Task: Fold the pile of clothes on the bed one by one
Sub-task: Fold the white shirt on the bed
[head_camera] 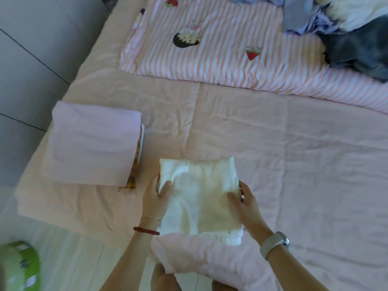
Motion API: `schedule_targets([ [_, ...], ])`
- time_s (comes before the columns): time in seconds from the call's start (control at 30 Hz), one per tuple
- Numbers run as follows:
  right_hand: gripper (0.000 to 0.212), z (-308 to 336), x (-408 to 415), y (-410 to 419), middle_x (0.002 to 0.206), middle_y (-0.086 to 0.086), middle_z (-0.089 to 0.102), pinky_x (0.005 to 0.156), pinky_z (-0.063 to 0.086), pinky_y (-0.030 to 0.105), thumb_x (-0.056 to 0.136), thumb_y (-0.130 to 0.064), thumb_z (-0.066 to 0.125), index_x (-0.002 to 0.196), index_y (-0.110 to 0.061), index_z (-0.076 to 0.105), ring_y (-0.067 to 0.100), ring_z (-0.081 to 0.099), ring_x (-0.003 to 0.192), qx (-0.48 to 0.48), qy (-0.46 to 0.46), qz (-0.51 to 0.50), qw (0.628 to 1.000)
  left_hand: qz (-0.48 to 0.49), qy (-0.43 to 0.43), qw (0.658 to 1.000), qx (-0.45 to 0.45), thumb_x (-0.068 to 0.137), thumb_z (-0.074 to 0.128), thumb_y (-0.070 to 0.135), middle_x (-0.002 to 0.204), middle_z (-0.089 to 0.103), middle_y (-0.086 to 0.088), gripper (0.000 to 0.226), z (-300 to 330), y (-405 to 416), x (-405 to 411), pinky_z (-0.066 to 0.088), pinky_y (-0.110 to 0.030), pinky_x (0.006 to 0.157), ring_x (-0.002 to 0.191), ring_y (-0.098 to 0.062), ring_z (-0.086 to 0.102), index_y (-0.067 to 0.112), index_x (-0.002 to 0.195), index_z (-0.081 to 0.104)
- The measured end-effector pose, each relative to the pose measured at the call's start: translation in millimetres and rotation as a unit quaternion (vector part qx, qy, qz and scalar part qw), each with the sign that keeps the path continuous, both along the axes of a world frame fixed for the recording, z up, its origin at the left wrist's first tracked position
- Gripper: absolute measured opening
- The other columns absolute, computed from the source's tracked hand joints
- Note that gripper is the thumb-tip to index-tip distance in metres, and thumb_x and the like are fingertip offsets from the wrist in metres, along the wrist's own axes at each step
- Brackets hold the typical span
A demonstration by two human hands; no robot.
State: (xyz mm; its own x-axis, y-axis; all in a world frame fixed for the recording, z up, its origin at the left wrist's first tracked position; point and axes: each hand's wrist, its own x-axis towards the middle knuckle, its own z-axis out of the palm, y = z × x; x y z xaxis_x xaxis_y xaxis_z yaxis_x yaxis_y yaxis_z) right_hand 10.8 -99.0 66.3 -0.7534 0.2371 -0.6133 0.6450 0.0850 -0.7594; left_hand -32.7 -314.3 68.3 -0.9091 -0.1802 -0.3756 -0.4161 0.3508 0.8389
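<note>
White folded cloth (199, 198), lower centre of frame, on the bed (294, 164): left hand (156, 196) and right hand (244, 203) each pinch one side edge. Pink folded stack (92, 143) lies left. Unfolded pile (344, 28) sits upper right.

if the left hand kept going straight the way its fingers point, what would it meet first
Probably bare pink sheet first, then the striped quilt. The left hand, gripping the white folded garment, points up the bed; depth is unclear.
</note>
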Motion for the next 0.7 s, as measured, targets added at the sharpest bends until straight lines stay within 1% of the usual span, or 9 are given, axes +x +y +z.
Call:
schedule_targets([
  [0.07,0.039,20.0,-9.8,-31.0,0.100,-0.009,0.057,0.083,0.052,0.036,0.091,-0.006,0.051,0.128,-0.016,0.047,0.019,0.060,0.094,-0.008,0.012,0.010,1.000,0.011,0.026,1.000,-0.009,0.089,0.057,0.018,0.107,0.065,0.017,0.031,24.0,-33.2,-4.7,0.047,-0.016,0.079,0.096,-0.003,0.059,0.022,0.120,0.057],
  [0.13,0.037,36.8,-26.6,-67.6,0.100,-0.007,0.058,0.080,0.052,0.034,0.091,-0.006,0.051,0.127,-0.015,0.048,0.019,0.060,0.092,-0.006,0.034,0.019,0.999,0.035,0.041,0.998,-0.016,0.092,0.054,0.010,0.099,0.066,0.006,0.024,43.2,-71.3,-21.4,0.048,-0.014,0.068,0.083,-0.005,0.061,0.012,0.116,0.058],
  [0.2,0.037,47.3,-48.0,-107.5,0.101,-0.003,0.058,0.075,0.051,0.028,0.091,-0.007,0.051,0.128,-0.014,0.048,0.018,0.059,0.090,-0.004,0.063,0.025,0.998,0.040,0.059,0.997,-0.025,0.092,0.053,0.010,0.092,0.063,0.010,0.021,57.4,-113.2,-45.4,0.045,-0.009,0.059,0.070,0.006,0.058,0.015,0.111,0.058],
  [0.33,0.034,56.3,-102.3,-189.9,0.098,-0.008,0.057,0.077,0.052,0.029,0.092,-0.011,0.049,0.126,-0.017,0.047,0.013,0.058,0.088,-0.012,0.081,0.018,0.996,0.030,0.072,0.997,-0.024,0.094,0.052,0.017,0.103,0.064,0.006,0.022,71.2,-194.5,-101.7,0.045,-0.014,0.065,0.084,-0.003,0.060,0.017,0.115,0.057],
  [0.4,0.035,52.0,-129.2,-226.9,0.098,-0.010,0.057,0.084,0.051,0.036,0.092,-0.011,0.048,0.128,-0.014,0.047,0.017,0.058,0.093,-0.015,0.082,0.010,0.997,0.024,0.075,0.996,-0.029,0.094,0.051,0.016,0.102,0.060,0.011,0.024,69.0,-227.3,-128.9,0.043,-0.006,0.062,0.079,0.008,0.059,0.019,0.118,0.055],
  [0.5,0.036,37.9,-162.1,-267.4,0.098,-0.010,0.057,0.082,0.050,0.033,0.093,-0.007,0.046,0.128,-0.014,0.047,0.017,0.057,0.091,-0.015,0.086,-0.001,0.996,-0.001,0.068,0.996,-0.060,0.095,0.050,0.013,0.106,0.048,0.013,0.036,52.4,-264.4,-162.9,0.035,0.006,0.059,0.071,0.026,0.049,0.009,0.130,0.047],
  [0.57,0.040,23.8,-177.5,-282.7,0.104,-0.002,0.056,0.069,0.049,0.024,0.093,-0.006,0.043,0.132,-0.015,0.042,0.015,0.056,0.081,-0.012,0.069,-0.004,0.998,-0.038,0.047,0.994,-0.095,0.095,0.049,0.014,0.124,0.045,0.007,0.046,38.5,-283.5,-179.6,0.033,0.004,0.078,0.099,0.010,0.051,0.007,0.139,0.037],
  [0.63,0.047,9.6,-183.1,-290.3,0.116,0.006,0.053,0.058,0.043,0.016,0.092,-0.004,0.041,0.137,-0.015,0.034,0.015,0.052,0.078,0.031,0.031,0.026,0.999,-0.093,0.048,0.976,-0.189,0.093,0.052,0.016,0.144,0.036,-0.007,0.057,22.1,-298.5,-189.2,0.029,-0.024,0.106,0.130,-0.023,0.036,0.008,0.144,0.027],
  [0.7,0.055,0.8,-179.5,-294.8,0.133,0.012,0.040,0.069,0.046,0.022,0.090,-0.004,0.040,0.143,-0.014,0.026,0.023,0.049,0.098,0.106,0.004,0.086,0.991,-0.115,0.060,0.929,-0.348,0.092,0.051,0.021,0.148,0.030,-0.017,0.061,7.8,-305.0,-188.7,0.022,-0.045,0.111,0.136,-0.038,0.025,0.009,0.146,0.026],
])
